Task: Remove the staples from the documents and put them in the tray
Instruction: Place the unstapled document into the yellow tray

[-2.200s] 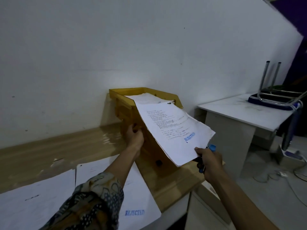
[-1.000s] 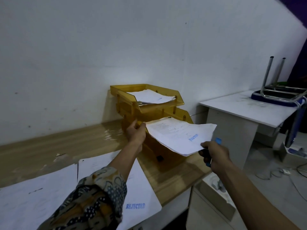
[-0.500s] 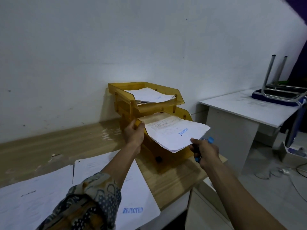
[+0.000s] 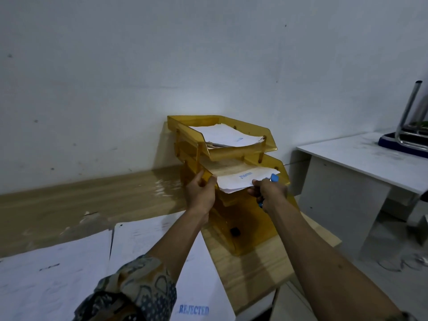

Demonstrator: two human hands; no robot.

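A yellow see-through stacked tray stands on the wooden desk against the wall. Its top tier holds a pile of papers. A white document stamped REJECTED lies mostly inside the middle tier, its near edge sticking out. My left hand grips the front left corner of that middle tier. My right hand pinches the document's near edge and also holds a blue tool, partly hidden in the fist.
Two white sheets lie on the wooden desk near me, one stamped REJECTED. A white table stands to the right with an upturned chair on it. Cables lie on the floor.
The document, held up in front of the tray before, has come down and slid forward into the middle tier. My right hand followed it in; my left hand stayed on the tray.
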